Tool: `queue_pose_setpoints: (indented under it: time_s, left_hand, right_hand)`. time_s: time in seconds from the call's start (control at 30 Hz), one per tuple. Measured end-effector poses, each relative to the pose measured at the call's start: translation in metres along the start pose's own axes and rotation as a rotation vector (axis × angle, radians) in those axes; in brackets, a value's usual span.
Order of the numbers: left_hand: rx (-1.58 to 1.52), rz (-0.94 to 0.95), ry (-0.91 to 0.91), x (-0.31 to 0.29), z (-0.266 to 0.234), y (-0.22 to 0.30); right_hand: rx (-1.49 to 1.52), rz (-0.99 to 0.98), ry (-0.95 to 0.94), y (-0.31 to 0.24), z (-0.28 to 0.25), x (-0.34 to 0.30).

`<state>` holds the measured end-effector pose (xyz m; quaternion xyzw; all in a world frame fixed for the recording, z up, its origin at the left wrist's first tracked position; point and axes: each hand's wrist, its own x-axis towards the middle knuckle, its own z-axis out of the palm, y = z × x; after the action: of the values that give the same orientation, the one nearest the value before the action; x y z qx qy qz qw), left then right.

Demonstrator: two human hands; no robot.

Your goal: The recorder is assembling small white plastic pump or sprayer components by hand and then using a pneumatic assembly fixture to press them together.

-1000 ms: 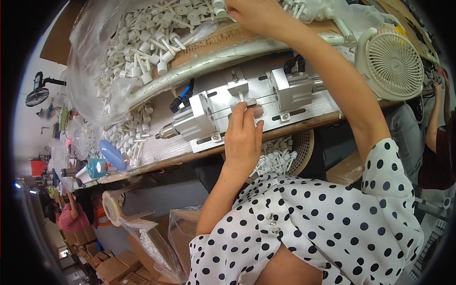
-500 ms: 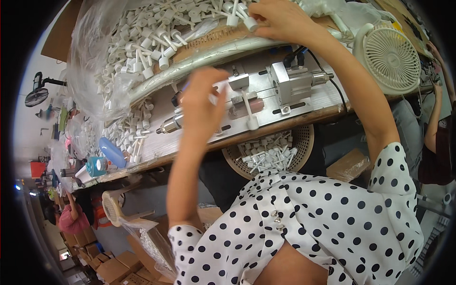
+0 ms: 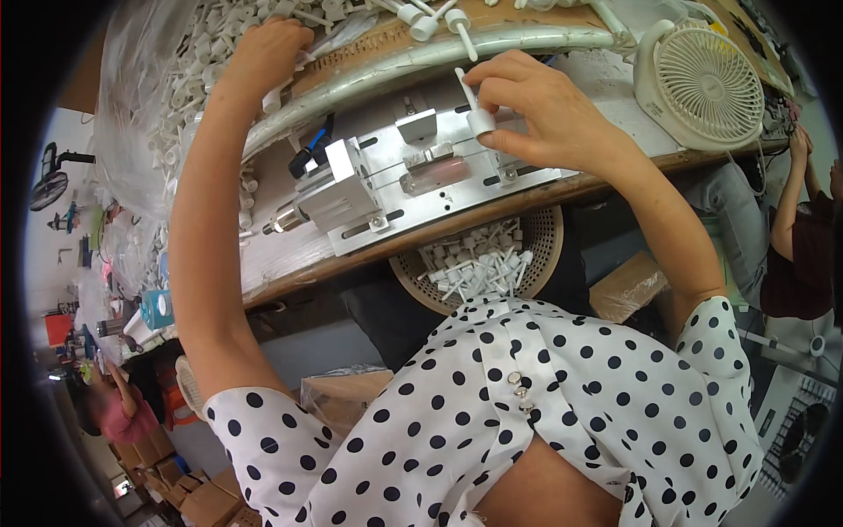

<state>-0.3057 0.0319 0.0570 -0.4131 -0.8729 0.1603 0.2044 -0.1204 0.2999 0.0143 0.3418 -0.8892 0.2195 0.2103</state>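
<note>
Between the thumb and fingers of my right hand [image 3: 549, 114] is a white plastic stemmed cap [image 3: 479, 121], its thin stem pointing up and away. It hovers over the right part of the metal clamping fixture [image 3: 413, 189]. In the middle of that fixture lies a pinkish, see-through block [image 3: 439, 176]. Far left, my left hand [image 3: 268, 57] reaches into the heap of white stemmed caps [image 3: 198, 97]. Its fingertips are partly lost among the pieces, so what they grip is unclear. Several more caps lie at the tray's back edge, one stem [image 3: 465, 39] jutting over the rim.
A plastic-wrapped tray rim [image 3: 386, 83] curves behind the fixture. At right stands a small white fan [image 3: 702, 88]. Below the bench edge, a beige basket [image 3: 553, 250] holds more caps. Other people work at far left and far right.
My left hand has gone from the fixture to the heap at far left. My right hand has come from the tray toward the fixture with a cap. The cap lying across the fixture is gone.
</note>
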Motion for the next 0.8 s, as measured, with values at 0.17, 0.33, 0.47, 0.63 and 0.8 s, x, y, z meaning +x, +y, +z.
queue_pose_setpoints:
  time_s: [0.17,0.33,0.47,0.63,0.8]
  left_hand:
    - [0.014,0.170,0.002,0.009,0.005,-0.021]
    - [-0.685,-0.347,0.272,0.006,0.000,0.016]
    - [-1.562,-0.579,0.508,-0.013,-0.017,0.055]
    - [-1.613,-0.654,0.672,-0.062,-0.054,0.120]
    - [-1.657,-0.817,0.577,-0.106,-0.050,0.175]
  right_hand:
    - [0.109,-0.114,0.078,-0.028,0.009,-0.002]
    - [0.009,-0.173,-0.001,-0.036,0.050,-0.006]
    - [-0.116,-0.207,0.038,-0.035,0.061,-0.006]
    - [-0.094,-0.156,-0.089,-0.040,0.058,-0.004]
    - [-0.071,-0.181,-0.066,-0.033,0.037,0.023]
